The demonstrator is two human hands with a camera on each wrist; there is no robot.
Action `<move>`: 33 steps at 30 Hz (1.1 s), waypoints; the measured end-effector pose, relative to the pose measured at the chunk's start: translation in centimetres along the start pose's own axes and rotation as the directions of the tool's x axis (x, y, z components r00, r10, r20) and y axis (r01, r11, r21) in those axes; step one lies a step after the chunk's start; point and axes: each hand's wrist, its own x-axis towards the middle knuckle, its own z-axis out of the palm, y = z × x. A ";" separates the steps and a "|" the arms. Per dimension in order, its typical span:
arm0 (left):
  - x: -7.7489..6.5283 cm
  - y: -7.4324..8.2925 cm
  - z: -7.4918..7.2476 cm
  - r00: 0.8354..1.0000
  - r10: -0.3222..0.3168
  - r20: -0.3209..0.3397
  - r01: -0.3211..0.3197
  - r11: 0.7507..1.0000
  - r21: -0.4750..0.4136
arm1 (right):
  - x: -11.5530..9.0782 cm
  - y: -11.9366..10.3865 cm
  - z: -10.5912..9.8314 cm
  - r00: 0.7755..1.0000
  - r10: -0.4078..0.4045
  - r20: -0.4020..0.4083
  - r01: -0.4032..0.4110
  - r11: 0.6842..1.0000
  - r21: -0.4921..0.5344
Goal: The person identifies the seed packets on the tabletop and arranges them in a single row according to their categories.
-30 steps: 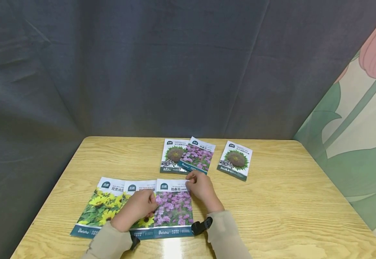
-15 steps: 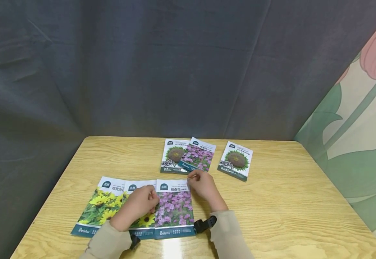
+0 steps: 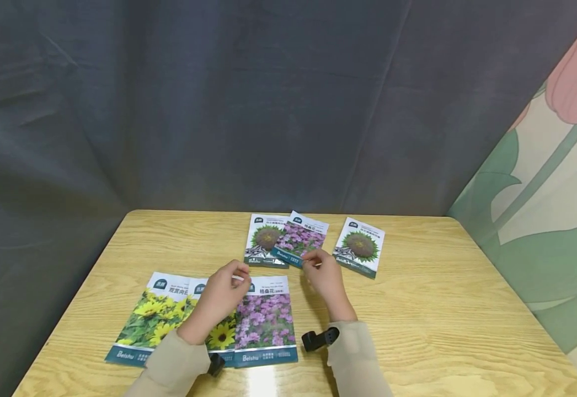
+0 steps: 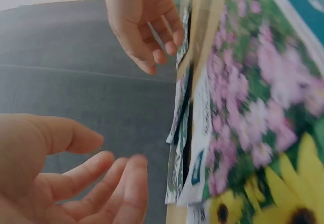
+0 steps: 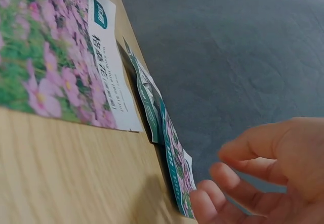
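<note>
Over the front row of seed packets hovers my left hand (image 3: 225, 289), fingers loosely bent and holding nothing. Beneath it lie a pink-flower seed packet (image 3: 266, 325) and a yellow-flower packet (image 3: 221, 337), which it partly covers. My right hand (image 3: 324, 275) is at the lower right corner of a second pink-flower packet (image 3: 300, 240) farther back. In the right wrist view, the fingertips (image 5: 205, 206) of that hand are relaxed and close to this packet; whether they touch it I cannot tell. Under the second pink packet's left side lies a sunflower-head packet (image 3: 263, 237).
Another yellow-flower packet (image 3: 144, 325) forms the left end of the front row, its right part overlapped. Toward the back right lies a second sunflower-head packet (image 3: 360, 245). All rest on a wooden table (image 3: 442, 309), with a dark curtain (image 3: 288, 110) behind.
My right hand has left the front pink packet's upper right corner and moved back and right to the rear pink packet. My left hand has lifted and moved forward and right.
</note>
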 end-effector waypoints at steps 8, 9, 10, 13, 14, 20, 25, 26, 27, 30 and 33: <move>2.1 1.5 0.8 1.000 0.024 0.004 -0.024 0.996 -0.087 | 0.1 0.3 -0.6 0.997 0.036 -0.066 -0.037 0.999 -0.009; 2.4 1.6 1.0 1.000 0.022 0.015 -0.020 0.994 -0.108 | 0.1 0.3 -0.6 0.997 0.046 -0.065 -0.047 0.999 -0.007; 2.6 1.7 1.2 0.999 0.020 0.028 -0.017 0.992 -0.125 | 0.1 0.4 -0.7 0.996 0.061 -0.064 -0.061 0.998 0.000; 3.4 1.8 1.8 0.998 0.001 0.069 0.012 0.983 -0.182 | 0.2 0.5 -0.7 0.994 0.094 -0.054 -0.094 0.995 0.016; 3.7 1.8 2.0 0.996 -0.012 0.084 0.029 0.979 -0.203 | 0.2 0.5 -0.7 0.994 0.101 -0.051 -0.101 0.995 0.015; 5.0 1.6 3.1 0.988 -0.078 0.131 0.116 0.942 -0.316 | 0.4 0.6 -0.7 0.989 0.145 -0.033 -0.145 0.989 0.015; 6.1 1.5 4.1 0.985 -0.101 0.142 0.144 0.932 -0.333 | 0.4 0.5 -0.7 0.985 0.173 -0.015 -0.172 0.984 0.043; 6.3 1.5 4.2 0.984 -0.108 0.141 0.150 0.931 -0.333 | 0.4 0.5 -0.7 0.984 0.177 -0.012 -0.176 0.983 0.052; 6.4 1.5 4.4 0.984 -0.112 0.141 0.154 0.930 -0.333 | 0.4 0.5 -0.7 0.984 0.180 -0.007 -0.179 0.982 0.061; 6.7 1.5 4.8 0.984 -0.122 0.134 0.160 0.929 -0.334 | 0.4 0.6 -0.6 0.984 0.180 0.004 -0.180 0.980 0.079; 7.0 1.5 5.1 0.984 -0.130 0.123 0.164 0.928 -0.334 | 0.4 0.5 -0.6 0.985 0.174 0.005 -0.174 0.980 0.094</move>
